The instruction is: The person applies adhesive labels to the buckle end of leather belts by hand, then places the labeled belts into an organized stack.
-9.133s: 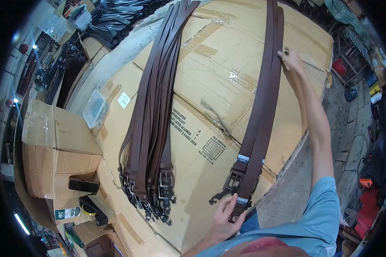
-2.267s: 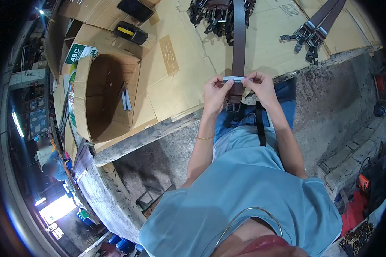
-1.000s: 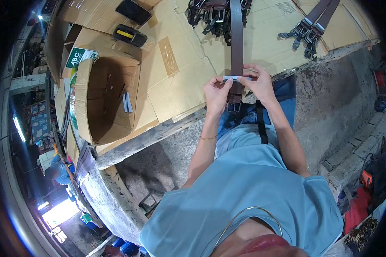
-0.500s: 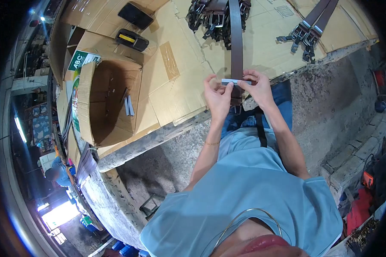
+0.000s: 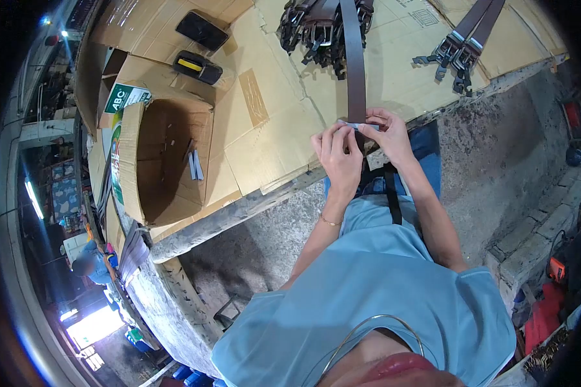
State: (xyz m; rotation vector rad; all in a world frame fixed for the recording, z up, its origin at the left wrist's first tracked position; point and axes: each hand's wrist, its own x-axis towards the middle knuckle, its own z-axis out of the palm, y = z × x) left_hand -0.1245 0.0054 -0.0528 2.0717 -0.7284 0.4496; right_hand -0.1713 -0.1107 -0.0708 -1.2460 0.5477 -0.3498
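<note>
The person in light-blue shirt (image 5: 374, 277) stands at the near edge of a table covered by cardboard (image 5: 265, 151), both bare hands close together in front of the waist. Between them is a dark brown belt (image 5: 355, 77), which runs from the hands to the far side, over the right part of a thick bundle of belts (image 5: 321, 33). A short pale strip (image 5: 372, 126) lies across this belt, near its near end.

The right hand (image 5: 394, 137) has thumb and fingers closed on the right end of the strip. The left hand (image 5: 342, 158) bends its fingers over the left part; the fingertips are at the strip, but I cannot tell if they pinch it. On the left wrist is a thin bracelet (image 5: 331, 223).

To the right, well apart from the hands, a smaller group of belts (image 5: 463, 46) lies with buckles toward the near edge. To the left stands an open carton (image 5: 128, 174), and inside it lie more pale strips (image 5: 196, 165). Beyond the carton are a black-and-yellow object (image 5: 198, 67) and, farther, a black phone (image 5: 202, 30).
</note>
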